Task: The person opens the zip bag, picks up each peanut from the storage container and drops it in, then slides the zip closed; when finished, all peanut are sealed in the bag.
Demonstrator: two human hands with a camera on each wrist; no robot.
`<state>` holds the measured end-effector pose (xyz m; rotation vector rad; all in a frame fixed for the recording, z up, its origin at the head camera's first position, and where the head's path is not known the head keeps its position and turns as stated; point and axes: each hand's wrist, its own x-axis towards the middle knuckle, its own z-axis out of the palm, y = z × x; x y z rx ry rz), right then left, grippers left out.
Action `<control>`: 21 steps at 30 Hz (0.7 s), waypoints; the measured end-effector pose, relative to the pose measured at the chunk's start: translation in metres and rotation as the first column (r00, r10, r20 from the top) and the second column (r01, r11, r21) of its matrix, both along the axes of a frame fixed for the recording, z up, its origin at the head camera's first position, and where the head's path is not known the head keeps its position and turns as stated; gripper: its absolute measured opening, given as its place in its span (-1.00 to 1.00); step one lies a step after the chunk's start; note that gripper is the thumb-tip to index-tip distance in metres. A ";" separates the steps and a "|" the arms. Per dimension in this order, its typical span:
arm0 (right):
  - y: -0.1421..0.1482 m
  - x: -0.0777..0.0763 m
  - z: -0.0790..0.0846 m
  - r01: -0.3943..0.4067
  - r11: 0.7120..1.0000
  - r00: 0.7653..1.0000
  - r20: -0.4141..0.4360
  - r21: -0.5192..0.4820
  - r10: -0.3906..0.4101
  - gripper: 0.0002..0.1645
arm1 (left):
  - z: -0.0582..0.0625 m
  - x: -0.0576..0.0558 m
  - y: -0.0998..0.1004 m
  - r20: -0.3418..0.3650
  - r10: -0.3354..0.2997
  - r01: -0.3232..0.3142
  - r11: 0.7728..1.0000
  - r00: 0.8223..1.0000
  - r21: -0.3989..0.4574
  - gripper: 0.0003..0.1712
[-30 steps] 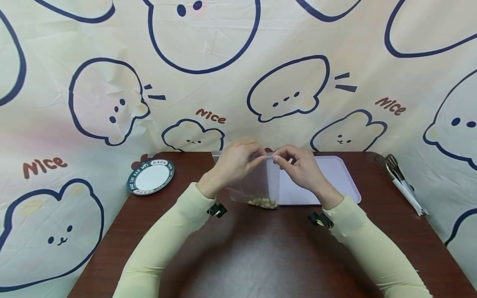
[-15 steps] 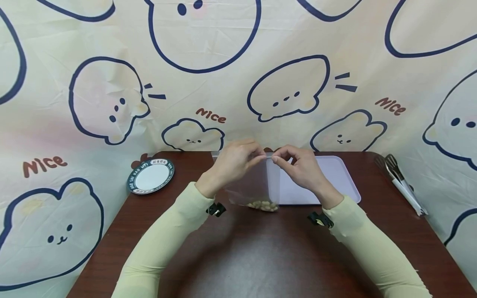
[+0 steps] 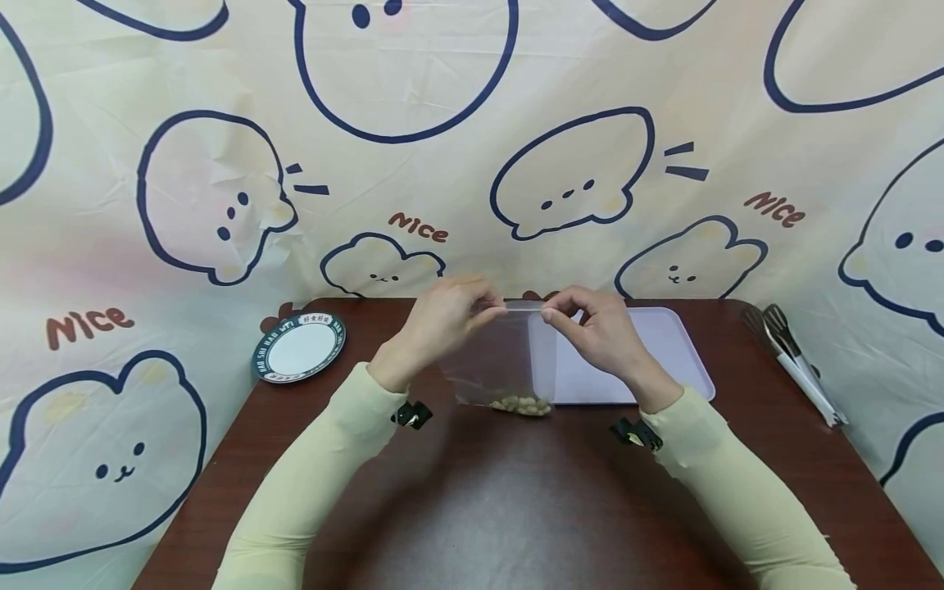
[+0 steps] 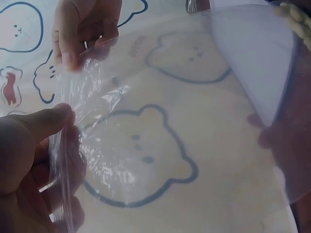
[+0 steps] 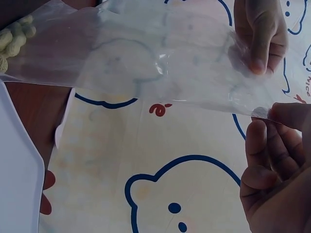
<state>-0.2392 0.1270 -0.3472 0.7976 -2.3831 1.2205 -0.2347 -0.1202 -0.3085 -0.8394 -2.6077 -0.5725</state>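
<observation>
A clear zip-top plastic bag (image 3: 496,360) hangs upright over the table, with several peanuts (image 3: 522,406) gathered along its bottom. My left hand (image 3: 450,321) pinches the bag's top edge between thumb and fingers, left of its right corner. At that top right corner, my right hand (image 3: 599,329) pinches the edge. A stretch of the top strip shows between the two hands. The left wrist view has the left thumb (image 4: 46,121) pressed on the zip strip, with fingers behind the film. In the right wrist view the peanuts (image 5: 15,41) sit in the bag's far end.
Behind the bag and right hand lies a pale lilac tray (image 3: 664,360). A round plate with a dark green patterned rim (image 3: 260,360) is at the far left. Whisk-like utensils with white handles (image 3: 804,381) lie at the right edge. A cartoon-print cloth (image 3: 457,180) backs the brown table (image 3: 501,508).
My left hand has slid left along the bag's top edge, widening the gap between the hands. The right hand stays almost still at the corner.
</observation>
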 end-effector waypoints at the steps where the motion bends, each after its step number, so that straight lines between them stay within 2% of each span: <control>1: 0.000 0.000 0.000 0.001 1.000 1.000 0.000 0.000 -0.001 -0.87 | 0.000 0.000 -0.001 0.005 0.007 -0.007 1.000 1.000 0.000 -0.88; 4: 0.002 0.000 0.000 0.013 1.000 1.000 0.000 -0.001 -0.013 -0.88 | -0.001 0.001 -0.003 0.026 0.013 -0.013 1.000 1.000 0.009 -0.88; 12: 0.005 -0.001 0.003 0.037 0.999 0.998 0.057 -0.040 -0.035 -0.87 | 0.003 0.002 -0.003 0.034 -0.039 0.038 0.998 0.999 0.042 -0.89; 21: 0.005 -0.001 0.001 0.033 0.999 0.995 0.092 -0.033 -0.030 -0.85 | 0.005 0.003 -0.002 0.080 -0.026 0.020 0.996 0.996 0.084 -0.89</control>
